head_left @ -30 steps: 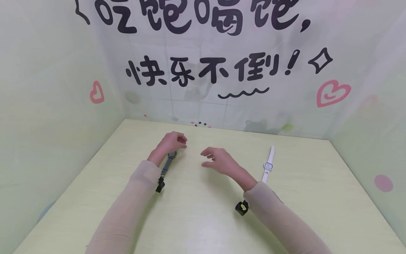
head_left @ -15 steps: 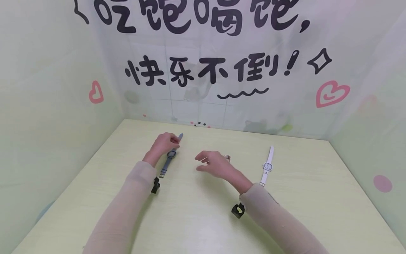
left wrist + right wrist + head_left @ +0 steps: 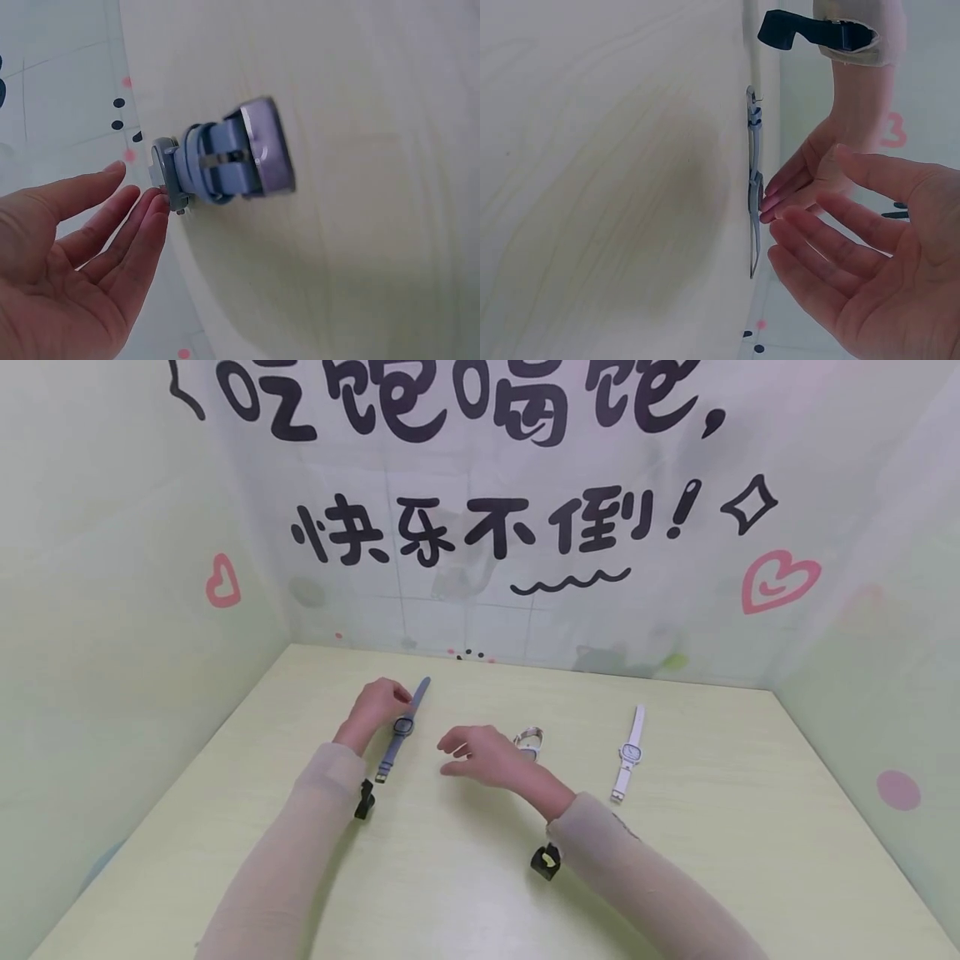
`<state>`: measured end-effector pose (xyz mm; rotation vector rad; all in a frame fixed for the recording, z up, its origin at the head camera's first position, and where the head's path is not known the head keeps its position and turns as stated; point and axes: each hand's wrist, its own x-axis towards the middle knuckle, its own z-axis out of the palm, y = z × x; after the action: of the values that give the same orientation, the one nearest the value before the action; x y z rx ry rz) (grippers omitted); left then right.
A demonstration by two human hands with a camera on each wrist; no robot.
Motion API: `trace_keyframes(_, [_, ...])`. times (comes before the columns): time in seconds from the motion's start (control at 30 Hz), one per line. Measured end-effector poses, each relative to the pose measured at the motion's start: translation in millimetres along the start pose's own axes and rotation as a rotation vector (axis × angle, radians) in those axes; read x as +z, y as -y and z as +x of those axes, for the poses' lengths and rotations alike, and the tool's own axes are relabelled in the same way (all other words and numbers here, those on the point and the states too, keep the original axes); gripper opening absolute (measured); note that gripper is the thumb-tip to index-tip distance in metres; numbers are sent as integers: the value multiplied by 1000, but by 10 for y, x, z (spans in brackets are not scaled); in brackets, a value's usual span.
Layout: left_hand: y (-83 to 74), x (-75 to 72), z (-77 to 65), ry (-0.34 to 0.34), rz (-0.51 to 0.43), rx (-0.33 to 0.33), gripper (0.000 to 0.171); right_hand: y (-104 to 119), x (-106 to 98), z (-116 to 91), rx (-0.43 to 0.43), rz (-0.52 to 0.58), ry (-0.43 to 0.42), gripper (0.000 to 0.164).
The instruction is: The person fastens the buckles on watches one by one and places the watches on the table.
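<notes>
A blue-strapped wristwatch (image 3: pixel 403 727) lies stretched out on the table, left of the middle. Beside its dial is my left hand (image 3: pixel 380 706), fingers relaxed and thumb apart from them. The left wrist view puts its fingertips (image 3: pixel 156 204) right at the edge of the watch case (image 3: pixel 171 174). My right hand (image 3: pixel 483 754) hovers over the middle of the table with loosely bent fingers and nothing in them. Partly hidden behind it is a watch with a round band (image 3: pixel 529 739). In the right wrist view, my right hand (image 3: pixel 877 255) appears with spread fingers.
Farther right, a white wristwatch (image 3: pixel 631 753) lies flat and straight. The pale wooden table (image 3: pixel 465 860) is enclosed by printed cloth walls at the back (image 3: pixel 465 610) and both sides. Black camera mounts (image 3: pixel 546 862) hang from both sleeves.
My left hand has shifted left, uncovering the blue watch's dial and strap. My right hand has moved left and slightly down, bringing the round-banded watch and the white watch's buckle into view.
</notes>
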<state>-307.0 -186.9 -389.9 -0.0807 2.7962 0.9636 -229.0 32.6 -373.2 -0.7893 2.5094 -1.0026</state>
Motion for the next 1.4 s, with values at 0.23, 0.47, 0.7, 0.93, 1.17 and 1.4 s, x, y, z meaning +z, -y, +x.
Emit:
trace_keyframes(0.23, [18, -5, -5, 0, -4, -41, 30, 70, 63, 90, 1, 57, 35, 35])
trace_keyframes(0.47, [14, -1, -1, -16, 22, -67, 33, 81, 152, 196, 21, 125, 58, 38])
trace_keyframes(0.7, [-34, -4, -1, 0, 45, -95, 36, 67, 254, 289, 61, 174, 72, 36])
trace_keyframes(0.93, [-43, 35, -13, -8, 54, -82, 32, 48, 342, 309, 140, 280, 100, 35])
trace_keyframes(1.17, [-29, 97, 26, 6, 79, -89, 27, 55, 375, 301, 166, 325, 109, 33])
trace_keyframes(1.4, [-30, 103, 37, 28, 129, -86, 31, 54, 393, 300, 177, 347, 118, 32])
